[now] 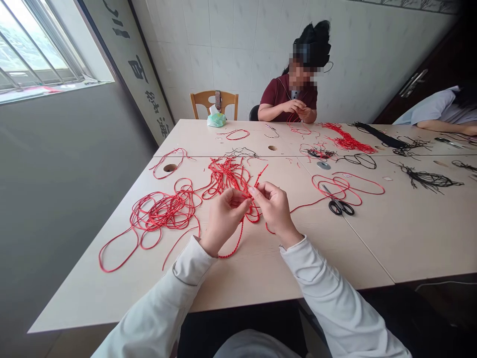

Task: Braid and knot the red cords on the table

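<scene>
Desk (261, 278) is carrying a red cord tangle (164, 211) and scissors (341, 207). Left grip (223, 221) and right grip (275, 211) are pinching a twisted red cord (241, 236) mid-desk, nearly closed, its long axis running lower-left to upper-right, far end pointing across the desk.

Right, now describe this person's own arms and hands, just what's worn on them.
The left sleeve and right sleeve are long, loose and off-white, reaching the wrists, with a seam line showing near the left cuff. The left hand and right hand are bare: no gloves, rings or watch show.
</scene>
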Available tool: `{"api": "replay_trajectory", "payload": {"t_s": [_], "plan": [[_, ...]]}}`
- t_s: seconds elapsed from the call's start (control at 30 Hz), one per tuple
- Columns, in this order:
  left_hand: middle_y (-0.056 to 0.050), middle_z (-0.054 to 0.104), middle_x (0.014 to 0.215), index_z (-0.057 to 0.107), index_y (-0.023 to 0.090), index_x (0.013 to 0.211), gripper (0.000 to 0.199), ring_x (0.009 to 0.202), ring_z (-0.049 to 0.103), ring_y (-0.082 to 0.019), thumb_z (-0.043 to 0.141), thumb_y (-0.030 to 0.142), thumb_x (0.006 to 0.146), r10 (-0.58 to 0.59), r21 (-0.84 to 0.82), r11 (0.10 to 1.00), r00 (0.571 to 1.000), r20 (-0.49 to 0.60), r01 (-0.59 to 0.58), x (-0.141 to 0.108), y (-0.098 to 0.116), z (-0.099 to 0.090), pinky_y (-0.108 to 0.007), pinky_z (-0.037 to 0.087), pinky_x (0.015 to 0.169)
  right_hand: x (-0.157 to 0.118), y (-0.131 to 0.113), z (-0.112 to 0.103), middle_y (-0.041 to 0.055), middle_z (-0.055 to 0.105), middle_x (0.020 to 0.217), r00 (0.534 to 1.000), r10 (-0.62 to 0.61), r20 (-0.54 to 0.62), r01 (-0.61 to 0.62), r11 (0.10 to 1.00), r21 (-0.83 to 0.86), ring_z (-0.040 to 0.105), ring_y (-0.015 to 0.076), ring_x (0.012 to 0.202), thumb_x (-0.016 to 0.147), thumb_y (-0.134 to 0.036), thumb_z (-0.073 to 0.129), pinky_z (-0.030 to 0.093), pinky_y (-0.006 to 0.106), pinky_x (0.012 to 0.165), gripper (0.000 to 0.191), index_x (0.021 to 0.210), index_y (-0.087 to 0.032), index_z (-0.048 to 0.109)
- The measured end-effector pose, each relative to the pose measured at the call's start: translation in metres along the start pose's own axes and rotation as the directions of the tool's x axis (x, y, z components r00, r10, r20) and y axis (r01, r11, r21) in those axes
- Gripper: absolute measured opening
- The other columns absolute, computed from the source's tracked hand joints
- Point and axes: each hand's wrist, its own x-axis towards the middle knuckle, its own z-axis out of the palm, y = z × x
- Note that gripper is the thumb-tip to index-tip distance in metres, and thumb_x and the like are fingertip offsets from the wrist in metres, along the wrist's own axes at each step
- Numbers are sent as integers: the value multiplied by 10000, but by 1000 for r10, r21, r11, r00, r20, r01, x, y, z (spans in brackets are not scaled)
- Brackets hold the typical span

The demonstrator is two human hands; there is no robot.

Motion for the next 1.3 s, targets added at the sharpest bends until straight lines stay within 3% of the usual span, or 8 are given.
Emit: {"api": "replay_trajectory", "payload": {"t_s": [0.13, 0.3, 0.57, 0.73, 1.0, 1.3], "plan": [[-42, 651, 703, 680, 140, 788, 256, 608, 585, -117, 723, 391, 757, -187, -230, 942, 952, 244, 244, 3, -3, -4, -224, 463, 541, 6, 2, -3, -40, 425, 563, 979, 179, 98, -195, 960, 200, 353, 88, 522, 789, -497, 660, 290, 239, 495, 371, 626, -181, 554], [-65, 689, 772, 698, 147, 796, 235, 720, 651, -153, 707, 381, 784, -232, -395, 832, 892, 389, 389, 3, -3, -4, -281, 528, 698, 8, 3, -6, -41, 422, 581, 966, 228, 119, -254, 917, 306, 355, 82, 518, 759, -497, 701, 318, 237, 496, 370, 629, -175, 572], [-25, 667, 742, 700, 141, 770, 208, 640, 606, -100, 708, 347, 796, -198, -411, 856, 933, 302, 314, 4, -3, -5, -250, 501, 712, 9, -1, -12, -35, 455, 622, 967, 172, 187, -215, 946, 244, 367, 83, 561, 780, -434, 697, 301, 236, 523, 281, 706, -174, 619], [-37, 679, 799, 717, 133, 840, 214, 626, 593, -96, 688, 343, 816, -201, -428, 839, 922, 331, 336, 3, -1, -6, -266, 503, 720, 10, -2, -14, -44, 442, 587, 965, 174, 197, -222, 942, 250, 359, 81, 554, 757, -401, 719, 293, 234, 521, 251, 700, -174, 630], [-51, 677, 784, 718, 121, 823, 223, 643, 602, -109, 689, 342, 817, -200, -456, 822, 923, 330, 341, 3, 2, -6, -253, 497, 671, 8, -7, -13, -19, 588, 663, 949, 220, 227, -276, 926, 257, 469, 85, 587, 716, -369, 751, 331, 221, 527, 221, 798, -173, 689], [-35, 666, 760, 710, 131, 787, 178, 685, 594, -92, 717, 309, 789, -231, -488, 804, 935, 270, 340, 3, 3, -6, -209, 489, 687, 8, -8, -12, -9, 612, 697, 948, 220, 230, -271, 937, 221, 523, 105, 639, 681, -379, 768, 434, 242, 609, 290, 859, -166, 685]]}}
